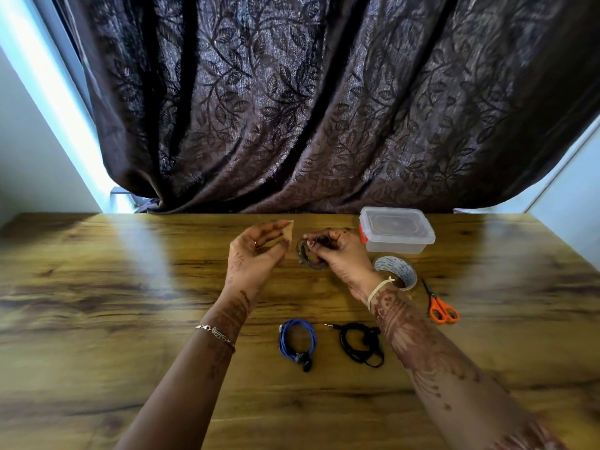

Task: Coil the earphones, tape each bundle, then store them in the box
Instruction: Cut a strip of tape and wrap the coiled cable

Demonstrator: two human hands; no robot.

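The left hand (256, 254) pinched a small translucent strip of tape (288, 234) between thumb and fingertips. Just beside it, the right hand (341, 256) gripped a dark coiled earphone bundle (307, 258) in curled fingers (details blurred). Right of that hand stood a clear lidded plastic box (397, 235). A roll of clear tape (397, 271) lay by its wrist, with orange-handled scissors (442, 308) beyond. Nearer the person than both hands, a coiled blue earphone set (297, 341) and a coiled black earphone set (360, 344) lay on the wooden table (130, 287).
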